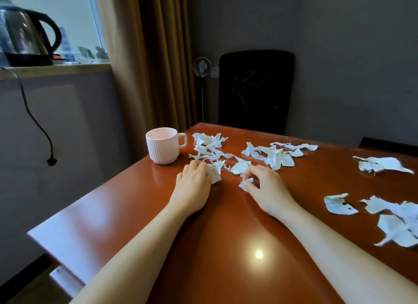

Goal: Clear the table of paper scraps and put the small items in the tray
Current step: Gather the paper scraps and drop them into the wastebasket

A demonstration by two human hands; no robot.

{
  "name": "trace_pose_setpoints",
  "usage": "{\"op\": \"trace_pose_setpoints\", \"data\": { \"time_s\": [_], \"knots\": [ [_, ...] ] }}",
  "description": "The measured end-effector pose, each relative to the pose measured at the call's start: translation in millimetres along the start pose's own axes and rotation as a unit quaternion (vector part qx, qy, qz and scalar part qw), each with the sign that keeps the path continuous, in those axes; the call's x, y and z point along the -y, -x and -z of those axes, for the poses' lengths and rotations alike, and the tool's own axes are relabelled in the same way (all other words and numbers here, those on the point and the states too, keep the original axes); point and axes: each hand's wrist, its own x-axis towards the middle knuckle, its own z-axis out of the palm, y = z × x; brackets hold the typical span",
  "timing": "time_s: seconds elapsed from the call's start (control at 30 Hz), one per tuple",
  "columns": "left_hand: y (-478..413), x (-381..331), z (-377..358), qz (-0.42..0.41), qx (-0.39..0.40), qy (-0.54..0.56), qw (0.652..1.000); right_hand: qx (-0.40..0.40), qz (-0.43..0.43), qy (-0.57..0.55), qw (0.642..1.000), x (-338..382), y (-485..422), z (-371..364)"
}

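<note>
Torn white paper scraps lie scattered over the reddish-brown table (pixel 158 213). One cluster of scraps (pixel 209 145) sits beside the mug, another cluster (pixel 274 155) is at the middle back, and more scraps (pixel 398 222) lie at the right. My left hand (pixel 194 183) rests at the near edge of the first cluster, its fingers curled round a printed scrap (pixel 214 175). My right hand (pixel 267 188) pinches a small scrap (pixel 246 183) between thumb and fingertips just above the tabletop. No tray is in view.
A ribbed white mug (pixel 164 145) stands near the table's far left corner. A black chair (pixel 254 90) is behind the far edge. A kettle (pixel 27 36) sits on the windowsill, its cord hanging down the wall. Curtains hang at the back.
</note>
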Motion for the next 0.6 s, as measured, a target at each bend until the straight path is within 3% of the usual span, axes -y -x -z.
{"op": "trace_pose_setpoints", "data": {
  "time_s": [0.2,0.4,0.6],
  "knots": [
    [-33.1,1.3,-9.0,-0.004,-0.023,-0.022,0.999,-0.011,0.015,-0.012,1.000,-9.5,-21.6,-6.0],
    [-62.3,4.9,-15.5,0.013,-0.031,0.023,0.999,0.035,0.011,0.021,0.999,-22.4,-52.5,-14.8],
    [-86.4,7.8,-23.6,0.023,-0.012,-0.005,1.000,0.101,-0.005,0.029,0.994,-28.5,-68.5,-18.3]
  ]
}}
